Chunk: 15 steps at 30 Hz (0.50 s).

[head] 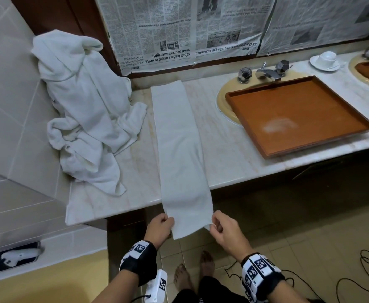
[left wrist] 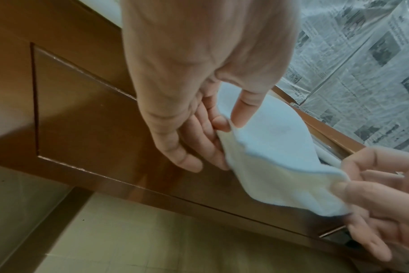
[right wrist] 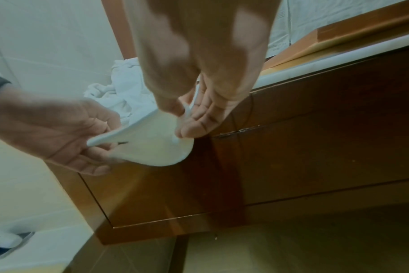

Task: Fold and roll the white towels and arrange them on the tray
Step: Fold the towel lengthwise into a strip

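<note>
A white towel (head: 179,145), folded into a long narrow strip, lies across the marble counter (head: 233,149) from the back wall to the front edge, and its near end hangs over that edge. My left hand (head: 160,226) pinches the left corner of that hanging end (left wrist: 268,162). My right hand (head: 220,226) pinches the right corner (right wrist: 152,146). Both hands are below and in front of the counter edge. A wooden tray (head: 299,114) sits empty over the sink to the right.
A heap of crumpled white towels (head: 85,112) lies on the counter's left end against the tiled wall. A tap (head: 264,73) stands behind the tray, a cup and saucer (head: 326,60) at the back right. Newspaper covers the mirror. Wooden cabinet doors (right wrist: 292,157) are under the counter. Cables trail on the floor (head: 364,270).
</note>
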### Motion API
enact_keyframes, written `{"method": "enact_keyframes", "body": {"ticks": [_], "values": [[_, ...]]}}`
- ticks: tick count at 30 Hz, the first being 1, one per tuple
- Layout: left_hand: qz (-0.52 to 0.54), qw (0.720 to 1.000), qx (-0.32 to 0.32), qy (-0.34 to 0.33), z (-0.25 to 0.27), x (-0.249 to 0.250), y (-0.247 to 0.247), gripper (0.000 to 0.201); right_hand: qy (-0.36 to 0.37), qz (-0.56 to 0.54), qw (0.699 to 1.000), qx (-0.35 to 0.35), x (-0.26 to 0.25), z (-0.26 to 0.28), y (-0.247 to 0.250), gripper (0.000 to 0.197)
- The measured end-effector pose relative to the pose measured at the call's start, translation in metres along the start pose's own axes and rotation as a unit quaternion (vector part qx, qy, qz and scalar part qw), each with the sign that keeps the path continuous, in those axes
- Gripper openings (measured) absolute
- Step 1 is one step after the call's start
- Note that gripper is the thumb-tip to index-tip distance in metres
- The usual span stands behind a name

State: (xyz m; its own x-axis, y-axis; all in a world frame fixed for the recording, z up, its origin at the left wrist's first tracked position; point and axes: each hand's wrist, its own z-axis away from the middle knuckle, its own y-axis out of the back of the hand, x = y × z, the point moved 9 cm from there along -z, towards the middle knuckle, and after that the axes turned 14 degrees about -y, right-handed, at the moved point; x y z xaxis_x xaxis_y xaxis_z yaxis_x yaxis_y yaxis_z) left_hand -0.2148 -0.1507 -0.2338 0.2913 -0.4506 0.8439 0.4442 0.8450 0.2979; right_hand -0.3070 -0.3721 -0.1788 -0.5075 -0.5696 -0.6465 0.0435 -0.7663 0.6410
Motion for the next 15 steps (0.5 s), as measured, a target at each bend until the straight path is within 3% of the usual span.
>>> {"method": "enact_keyframes", "body": {"ticks": [3, 8, 15], "values": [[0.014, 1.000, 0.002, 0.000, 0.006, 0.005, 0.000, 0.017, -0.006, 0.073, 0.997, -0.006, 0.002, 0.004, -0.002, 0.012], [0.035, 0.999, -0.011, -0.022, 0.016, 0.006, -0.004, 0.006, -0.018, 0.166, 0.985, 0.045, -0.003, 0.008, -0.001, 0.008], [0.054, 0.998, -0.017, 0.019, 0.012, -0.013, -0.011, 0.014, 0.044, 0.123, 0.988, 0.081, -0.025, 0.022, 0.001, 0.013]]}}
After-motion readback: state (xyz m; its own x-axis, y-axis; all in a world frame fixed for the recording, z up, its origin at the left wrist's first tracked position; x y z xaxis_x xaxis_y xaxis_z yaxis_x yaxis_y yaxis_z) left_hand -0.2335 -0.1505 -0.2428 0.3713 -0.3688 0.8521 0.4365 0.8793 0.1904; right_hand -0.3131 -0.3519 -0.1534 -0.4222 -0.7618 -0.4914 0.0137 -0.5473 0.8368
